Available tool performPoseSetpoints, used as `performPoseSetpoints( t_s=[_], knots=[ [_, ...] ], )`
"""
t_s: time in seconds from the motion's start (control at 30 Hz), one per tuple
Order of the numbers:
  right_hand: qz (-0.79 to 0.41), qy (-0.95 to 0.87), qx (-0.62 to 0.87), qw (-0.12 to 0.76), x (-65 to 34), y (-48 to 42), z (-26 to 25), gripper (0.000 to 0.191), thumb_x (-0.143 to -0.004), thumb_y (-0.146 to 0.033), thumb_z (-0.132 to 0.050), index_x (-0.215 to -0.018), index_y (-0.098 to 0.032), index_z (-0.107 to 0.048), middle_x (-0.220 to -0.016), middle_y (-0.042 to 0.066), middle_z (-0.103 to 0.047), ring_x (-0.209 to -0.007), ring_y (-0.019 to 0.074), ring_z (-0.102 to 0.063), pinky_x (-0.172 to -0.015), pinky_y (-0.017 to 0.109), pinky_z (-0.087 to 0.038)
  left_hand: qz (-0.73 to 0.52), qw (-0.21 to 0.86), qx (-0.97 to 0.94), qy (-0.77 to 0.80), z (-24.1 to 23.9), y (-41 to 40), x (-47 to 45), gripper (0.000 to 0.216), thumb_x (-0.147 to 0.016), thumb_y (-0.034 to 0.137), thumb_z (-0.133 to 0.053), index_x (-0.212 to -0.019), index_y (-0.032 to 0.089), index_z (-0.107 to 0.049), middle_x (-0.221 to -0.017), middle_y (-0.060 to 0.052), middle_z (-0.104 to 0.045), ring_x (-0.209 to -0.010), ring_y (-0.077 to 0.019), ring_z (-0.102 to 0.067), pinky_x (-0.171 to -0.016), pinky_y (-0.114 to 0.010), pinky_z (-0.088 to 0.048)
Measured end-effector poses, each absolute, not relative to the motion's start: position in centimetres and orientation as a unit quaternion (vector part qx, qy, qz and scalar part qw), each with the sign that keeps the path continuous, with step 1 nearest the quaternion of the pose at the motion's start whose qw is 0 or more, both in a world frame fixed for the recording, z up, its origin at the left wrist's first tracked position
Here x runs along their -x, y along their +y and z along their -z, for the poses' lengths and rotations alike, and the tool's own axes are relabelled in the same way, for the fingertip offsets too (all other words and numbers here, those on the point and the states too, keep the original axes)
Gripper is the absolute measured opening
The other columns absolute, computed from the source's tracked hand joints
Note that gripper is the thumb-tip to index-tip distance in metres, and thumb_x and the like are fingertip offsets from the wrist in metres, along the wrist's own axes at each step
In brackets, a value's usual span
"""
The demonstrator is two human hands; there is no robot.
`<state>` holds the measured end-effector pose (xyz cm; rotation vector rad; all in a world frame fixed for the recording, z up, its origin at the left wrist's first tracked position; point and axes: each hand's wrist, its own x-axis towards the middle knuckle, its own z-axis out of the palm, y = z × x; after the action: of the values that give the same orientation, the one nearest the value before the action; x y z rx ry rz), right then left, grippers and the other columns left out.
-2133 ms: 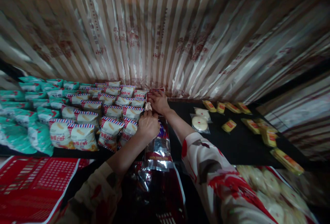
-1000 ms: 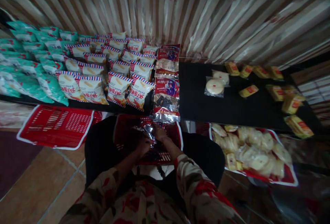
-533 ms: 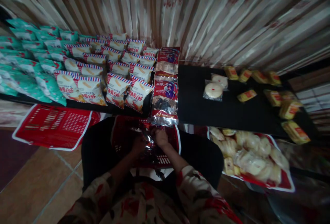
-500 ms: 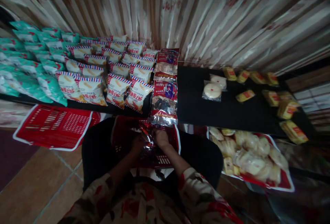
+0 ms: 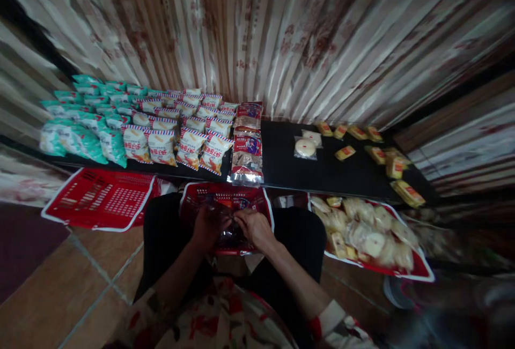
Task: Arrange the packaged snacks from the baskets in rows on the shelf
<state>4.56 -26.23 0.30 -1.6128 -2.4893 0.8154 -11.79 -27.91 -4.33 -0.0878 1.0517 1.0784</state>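
My left hand [image 5: 210, 225] and my right hand [image 5: 254, 227] meet over a red basket [image 5: 267, 199] between my knees. Between them is a dark, shiny plastic packet [image 5: 220, 210], partly hidden by the fingers and dim light. The left hand is closed around its side, while the right fingers pinch at its edge. Inside the basket lie more dark packets, hard to make out. Just beyond, on the black table, two red-and-silver snack packets [image 5: 247, 150] lie in a column, one behind the other.
White snack bags [image 5: 161, 146] and green bags [image 5: 82, 137] stand in rows on the black table [image 5: 277, 166]. To the right lie round packaged cakes [image 5: 304, 147] and yellow packs [image 5: 407, 192]. A red basket [image 5: 100, 199] sits left; another basket [image 5: 426, 271], full of packaged food, sits right.
My head view has shifted, so the table appears farther off. Both hands have risen a little above the basket, and the right fingers now pinch near the left hand.
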Motion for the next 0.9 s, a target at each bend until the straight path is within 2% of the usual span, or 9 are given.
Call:
performPoseSetpoints(
  t_s=[0.1, 0.27, 0.37, 0.47, 0.7, 0.8, 0.9],
  knots=[
    [-0.242, -0.845, 0.470, 0.078, -4.7, -27.5, -2.2, 0.026, -0.092, -0.023, -0.041, -0.090, -0.022, -0.067, -0.091, 0.006, -0.068, -0.085, 0.0157, -0.060, -0.076, 0.023, -0.043, -0.472, 0.759, 0.017, 0.448, 2.4, -28.2, 13.2, 0.029, -0.084, 0.044, -0.044, -0.081, 0.018, -0.058, -0.073, -0.003, -0.066, -0.073, -0.0169, -0.064, -0.077, -0.035, -0.052],
    [-0.191, -0.866, 0.435, 0.155, -5.7, -30.4, -4.5, 0.024, -0.090, -0.017, -0.044, -0.095, -0.022, -0.066, -0.098, 0.006, -0.068, -0.087, 0.0163, -0.060, -0.076, 0.025, -0.047, -0.407, 0.789, -0.098, 0.449, 0.4, -29.8, 15.9, 0.017, -0.074, 0.029, -0.058, -0.088, 0.019, -0.063, -0.081, -0.005, -0.069, -0.083, -0.0214, -0.064, -0.073, -0.032, -0.051],
    [-0.178, -0.865, 0.421, 0.206, -6.4, -31.2, -5.0, 0.025, -0.090, -0.017, -0.044, -0.099, -0.021, -0.066, -0.108, 0.007, -0.067, -0.091, 0.0176, -0.060, -0.079, 0.030, -0.050, -0.379, 0.816, -0.129, 0.417, -0.1, -31.0, 16.5, 0.026, -0.072, 0.021, -0.058, -0.097, 0.015, -0.065, -0.092, -0.009, -0.069, -0.089, -0.0230, -0.063, -0.078, -0.032, -0.050],
    [-0.185, -0.842, 0.425, 0.276, -7.0, -31.1, -5.4, 0.025, -0.091, -0.019, -0.043, -0.101, -0.021, -0.066, -0.113, 0.009, -0.065, -0.096, 0.0182, -0.060, -0.084, 0.035, -0.051, -0.376, 0.834, -0.161, 0.372, -0.8, -31.6, 16.0, 0.041, -0.071, 0.014, -0.060, -0.112, 0.015, -0.060, -0.108, -0.009, -0.066, -0.093, -0.0207, -0.063, -0.084, -0.032, -0.049],
    [-0.198, -0.749, 0.476, 0.416, -7.7, -30.6, -7.1, 0.025, -0.088, -0.019, -0.046, -0.105, -0.023, -0.064, -0.123, 0.008, -0.059, -0.113, 0.0195, -0.056, -0.098, 0.039, -0.046, -0.399, 0.818, -0.203, 0.361, -4.2, -31.8, 13.3, 0.039, -0.072, 0.021, -0.069, -0.109, 0.014, -0.059, -0.108, -0.011, -0.066, -0.091, -0.0208, -0.064, -0.083, -0.031, -0.049],
    [-0.218, -0.640, 0.526, 0.515, -7.2, -30.3, -7.4, 0.038, -0.085, -0.024, -0.052, -0.123, -0.025, -0.054, -0.138, 0.008, -0.046, -0.125, 0.0222, -0.046, -0.103, 0.042, -0.041, -0.407, 0.819, -0.208, 0.347, -4.9, -31.5, 12.3, 0.039, -0.070, 0.023, -0.071, -0.106, 0.014, -0.059, -0.108, -0.012, -0.065, -0.092, -0.0220, -0.064, -0.083, -0.033, -0.050],
    [-0.304, -0.463, 0.550, 0.625, -6.5, -29.4, -6.9, 0.061, -0.082, -0.034, -0.057, -0.138, -0.028, -0.033, -0.146, 0.009, -0.034, -0.123, 0.0219, -0.048, -0.097, 0.039, -0.046, -0.430, 0.803, -0.200, 0.360, -5.2, -30.6, 11.0, 0.040, -0.066, 0.026, -0.074, -0.102, 0.016, -0.060, -0.105, -0.009, -0.066, -0.092, -0.0220, -0.064, -0.083, -0.032, -0.049]
  ],
)
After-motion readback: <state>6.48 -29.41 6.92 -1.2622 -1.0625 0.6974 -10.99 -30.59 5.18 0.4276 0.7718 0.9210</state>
